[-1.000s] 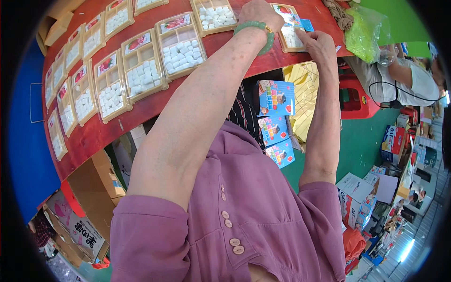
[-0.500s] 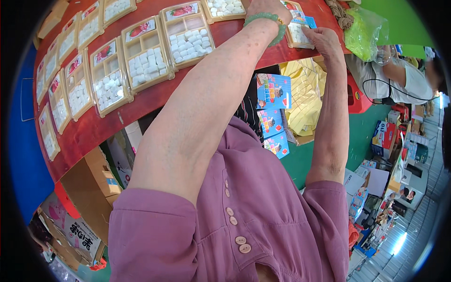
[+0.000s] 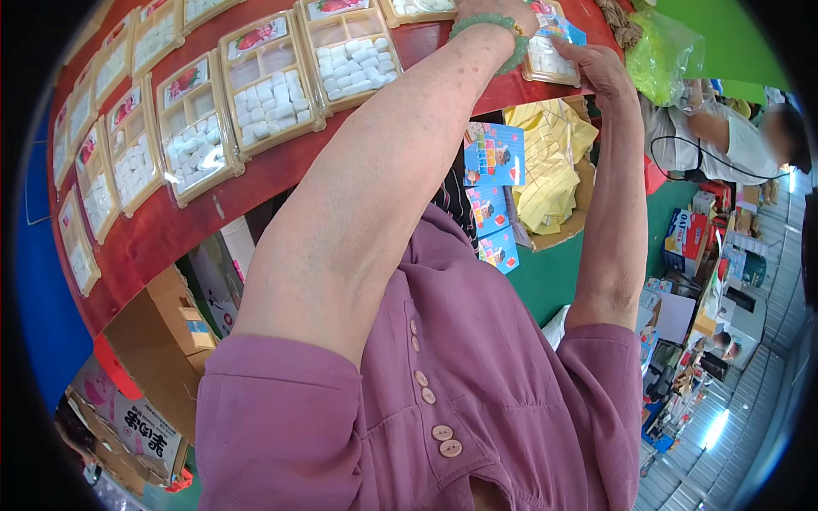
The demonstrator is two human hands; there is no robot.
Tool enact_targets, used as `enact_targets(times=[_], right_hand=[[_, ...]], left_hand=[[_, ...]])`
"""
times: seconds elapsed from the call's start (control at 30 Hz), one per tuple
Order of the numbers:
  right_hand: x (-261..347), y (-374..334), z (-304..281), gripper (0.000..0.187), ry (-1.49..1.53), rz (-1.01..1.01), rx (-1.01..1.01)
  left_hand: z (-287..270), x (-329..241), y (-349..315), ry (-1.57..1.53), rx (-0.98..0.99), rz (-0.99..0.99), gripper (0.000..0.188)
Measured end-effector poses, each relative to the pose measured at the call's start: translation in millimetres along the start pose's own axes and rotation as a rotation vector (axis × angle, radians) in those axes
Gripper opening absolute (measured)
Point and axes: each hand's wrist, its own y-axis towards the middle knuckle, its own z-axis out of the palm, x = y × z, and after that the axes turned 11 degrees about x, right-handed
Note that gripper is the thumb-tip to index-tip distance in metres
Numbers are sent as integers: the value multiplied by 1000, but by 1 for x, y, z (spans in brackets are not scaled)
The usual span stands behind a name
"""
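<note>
At the table's far edge of view, a small clear-lidded tray of white pieces (image 3: 550, 63) has a blue printed card (image 3: 569, 34) at its upper part. My right hand (image 3: 607, 75) is closed at the tray's right edge, a finger or thumb reaching across it toward the card. My left hand (image 3: 494, 10), with a green bead bracelet on its wrist, is beside the tray's upper left; its fingers are partly cut off by the picture's edge. Similar trays line the left, among them one (image 3: 354, 66) with white pillow-shaped pieces and a strawberry picture.
The red table (image 3: 281, 183) curves round in front of me. Below its edge are blue printed packs (image 3: 494, 157) and a carton of yellow sheets (image 3: 545, 170). A green plastic bag (image 3: 665, 55) lies at the right. Beyond it is another person (image 3: 733, 136). An open cardboard box (image 3: 158, 328) stands lower left.
The view has shifted slightly. My right finger has slid up the tray toward the blue card, and my left hand has come a little further down into view.
</note>
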Motion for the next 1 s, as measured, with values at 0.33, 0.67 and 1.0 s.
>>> enact_targets(times=[0.33,0.67,1.0], right_hand=[[-7,4,22,39,608,-128,-182],[-21,23,22,29,770,-272,-181],[-36,-6,27,25,1022,-449,64]], left_hand=[[-4,2,0,103,125,34,44],[0,7,4,-122,153,-49,35],[11,20,-11,-732,231,73,33]])
